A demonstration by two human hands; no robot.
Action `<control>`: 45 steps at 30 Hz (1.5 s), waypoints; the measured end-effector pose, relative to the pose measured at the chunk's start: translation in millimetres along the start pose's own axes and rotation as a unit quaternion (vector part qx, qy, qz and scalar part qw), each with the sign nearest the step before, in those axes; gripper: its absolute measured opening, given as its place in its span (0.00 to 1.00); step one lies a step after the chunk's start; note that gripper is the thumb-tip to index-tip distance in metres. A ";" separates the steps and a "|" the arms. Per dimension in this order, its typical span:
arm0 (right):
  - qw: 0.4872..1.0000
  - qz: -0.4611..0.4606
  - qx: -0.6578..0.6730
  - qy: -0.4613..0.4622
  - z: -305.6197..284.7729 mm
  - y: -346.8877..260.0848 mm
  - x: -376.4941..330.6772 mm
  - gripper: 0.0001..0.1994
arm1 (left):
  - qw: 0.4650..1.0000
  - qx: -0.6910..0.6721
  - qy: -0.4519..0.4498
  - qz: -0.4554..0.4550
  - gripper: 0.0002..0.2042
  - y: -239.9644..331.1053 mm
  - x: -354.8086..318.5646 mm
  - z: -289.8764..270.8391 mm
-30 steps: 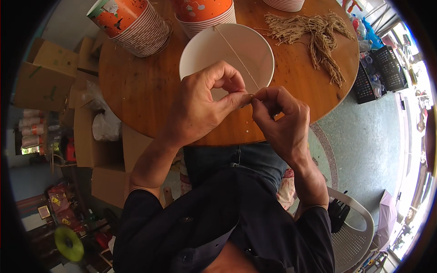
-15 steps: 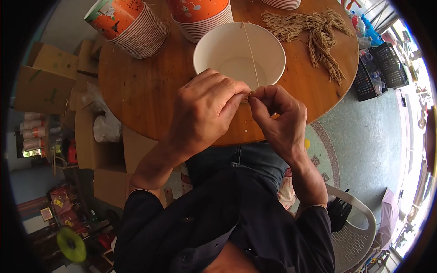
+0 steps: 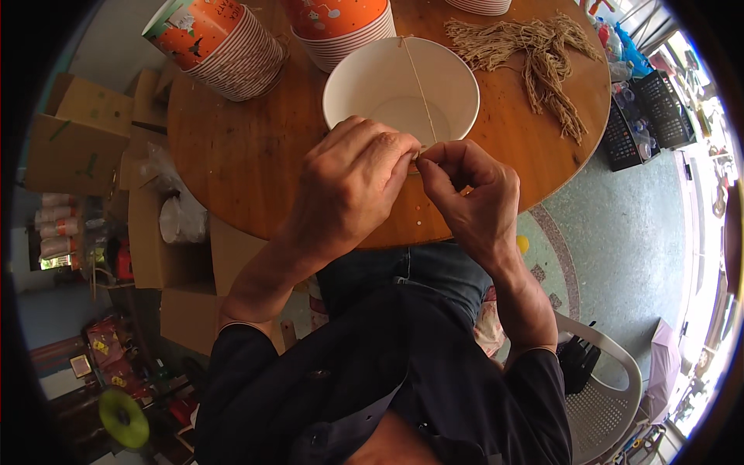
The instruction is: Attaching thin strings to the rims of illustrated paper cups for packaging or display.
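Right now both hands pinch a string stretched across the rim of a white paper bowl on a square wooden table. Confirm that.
Not quite: the wooden table is round, not square, as the head view shows. The rest holds: the left hand and right hand pinch the string stretched across the white paper bowl.

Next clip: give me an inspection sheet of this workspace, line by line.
Surface: round wooden table, bare wood in front.
Job's things: white paper bowl near the table edge, thin string stretched across its mouth.
Clutter: stacks of orange paper bowls, bundle of tan strings.
Hands: left hand and right hand pinch the string at the bowl's near rim.
Cables: nothing seen.
Surroundings: cardboard boxes at left, white plastic chair, black crates.
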State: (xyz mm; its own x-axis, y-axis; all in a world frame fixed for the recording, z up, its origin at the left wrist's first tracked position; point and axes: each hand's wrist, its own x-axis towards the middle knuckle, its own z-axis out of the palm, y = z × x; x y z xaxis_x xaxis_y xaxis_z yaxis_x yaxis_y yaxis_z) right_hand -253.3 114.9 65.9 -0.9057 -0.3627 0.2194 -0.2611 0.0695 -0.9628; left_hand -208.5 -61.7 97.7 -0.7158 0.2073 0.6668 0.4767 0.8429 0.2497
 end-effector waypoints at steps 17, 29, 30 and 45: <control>0.997 -0.069 -0.028 -0.029 -7.4 -5.0 4.3 0.06 | 0.886 -0.350 -0.205 -0.225 0.06 -13.1 15.7 -26.0; 0.994 -0.106 -0.010 -0.006 -10.4 2.2 0.7 0.10 | 0.883 -0.313 -0.214 -0.275 0.08 -7.6 20.8 -23.8; 0.993 -0.117 -0.023 -0.015 -11.2 1.2 1.4 0.10 | 0.883 -0.308 -0.220 -0.277 0.08 -7.2 21.4 -24.1; 0.985 -0.161 -0.056 -0.006 -8.2 3.4 3.1 0.05 | 0.869 -0.327 -0.218 -0.300 0.05 -5.0 21.2 -24.9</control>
State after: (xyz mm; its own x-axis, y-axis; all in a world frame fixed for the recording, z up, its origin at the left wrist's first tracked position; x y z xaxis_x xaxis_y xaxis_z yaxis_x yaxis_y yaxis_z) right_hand -259.7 121.6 64.7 -0.7667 -0.3930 0.5076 -0.5696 0.0516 -0.8203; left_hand -213.3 -73.8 128.0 -0.9930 0.1168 -0.0155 0.0367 0.4313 0.9015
